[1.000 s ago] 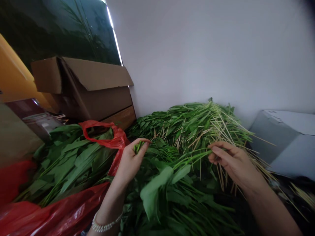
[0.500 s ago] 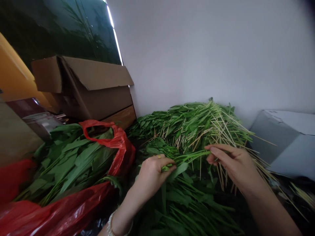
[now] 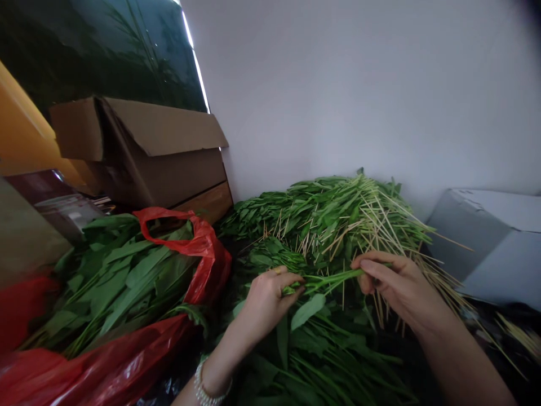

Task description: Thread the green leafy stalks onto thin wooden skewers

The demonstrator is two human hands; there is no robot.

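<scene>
A small bunch of leafy green stems point(image 3: 327, 280) stretches between my two hands. My left hand point(image 3: 273, 293) is closed round its left part, with a ring on one finger and a beaded bracelet at the wrist. The right end of the stems is pinched between the thumb and fingers of my right hand point(image 3: 386, 276). One broad leaf point(image 3: 308, 311) hangs down beside my left fingers. Under both hands lie loose leafy greens point(image 3: 329, 349). Just behind, a heap of greens point(image 3: 329, 197) has many thin wooden skewers point(image 3: 380, 220) sticking out of it.
At left, a red plastic bag point(image 3: 207, 254) holds more leafy stems point(image 3: 131, 270). An open cardboard box point(image 3: 177, 175) stands behind it. A white box point(image 3: 486, 242) sits at the right against the wall point(image 3: 338, 84). More pale sticks point(image 3: 519, 338) lie at the right edge.
The stems between my hands lie more level, and their right end has dropped slightly. A leaf below my left fingers now hangs more freely. Both hands keep their hold.
</scene>
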